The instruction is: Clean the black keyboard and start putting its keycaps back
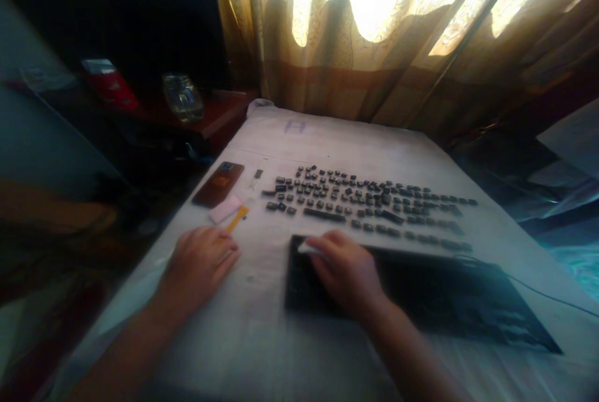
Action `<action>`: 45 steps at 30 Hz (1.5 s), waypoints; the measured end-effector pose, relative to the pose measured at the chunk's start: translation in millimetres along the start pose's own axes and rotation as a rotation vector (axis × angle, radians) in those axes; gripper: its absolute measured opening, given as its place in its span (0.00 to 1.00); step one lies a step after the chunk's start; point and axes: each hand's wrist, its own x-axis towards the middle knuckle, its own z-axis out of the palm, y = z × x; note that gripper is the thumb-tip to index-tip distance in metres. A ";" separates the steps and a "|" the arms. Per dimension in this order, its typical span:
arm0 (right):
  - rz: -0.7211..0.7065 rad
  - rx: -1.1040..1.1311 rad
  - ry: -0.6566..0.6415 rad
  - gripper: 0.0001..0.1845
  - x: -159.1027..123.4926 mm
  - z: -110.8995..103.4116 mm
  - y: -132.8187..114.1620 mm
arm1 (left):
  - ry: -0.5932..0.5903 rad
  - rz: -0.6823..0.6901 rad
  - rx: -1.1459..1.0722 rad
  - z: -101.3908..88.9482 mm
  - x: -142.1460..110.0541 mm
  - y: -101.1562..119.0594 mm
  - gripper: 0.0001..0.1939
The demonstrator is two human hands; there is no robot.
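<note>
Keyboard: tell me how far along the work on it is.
Done: the keycaps lie in rows on the white cloth behind the keyboard, whose frame looks bare. In hand: the right hand presses something small and pale onto the frame's left end; the left hand rests flat on the cloth near a yellow tool. Left: most of the frame lies untouched, and no cap is back on.

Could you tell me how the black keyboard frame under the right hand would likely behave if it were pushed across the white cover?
The keyboard frame looks long, flat and rigid, so it would probably slide as one piece rather than tip. Its cable trails off to the right and might drag. The loose keycaps lie just beyond it and could scatter if nudged.
</note>
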 end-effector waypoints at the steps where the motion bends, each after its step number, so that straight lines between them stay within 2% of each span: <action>1: -0.012 -0.037 -0.007 0.13 2.0 0.6 -1.6 | 0.041 0.002 -0.014 0.5 1.0 3.5 0.11; 3: -0.039 -0.121 -0.052 0.12 5.6 2.3 -5.3 | 0.073 0.028 -0.064 4.6 5.3 13.7 0.11; 5: -0.075 -0.202 -0.124 0.11 8.0 3.8 -8.7 | 0.041 0.095 -0.139 13.6 11.3 26.7 0.13; 9: -0.179 -0.274 -0.221 0.07 7.3 2.8 -9.0 | -0.082 0.212 -0.268 40.5 21.8 46.6 0.36; 11: -0.211 -0.281 -0.255 0.07 5.9 -0.8 -6.1 | -0.136 0.218 -0.301 52.3 24.0 49.3 0.41; 15: -0.225 -0.311 -0.336 0.10 5.5 -11.3 -1.0 | -0.198 0.219 -0.335 63.9 22.3 45.0 0.41; 21: -0.187 -0.353 -0.391 0.08 7.2 -25.5 -1.8 | -0.222 0.227 -0.363 66.0 18.7 39.1 0.46; 29: -0.162 -0.319 -0.407 0.09 12.9 -16.1 -10.9 | -0.241 0.209 -0.355 68.7 18.9 39.2 0.45; 33: -0.152 -0.310 -0.412 0.10 6.1 -16.5 0.1 | -0.256 0.195 -0.356 68.3 19.2 39.8 0.44; 39: -0.059 -0.322 -0.374 0.15 -12.8 -31.8 22.6 | -0.240 0.212 -0.338 70.7 18.7 38.4 0.44; 45: 0.006 -0.330 -0.390 0.17 -20.6 -38.6 24.8 | -0.221 0.236 -0.306 73.1 19.5 37.0 0.41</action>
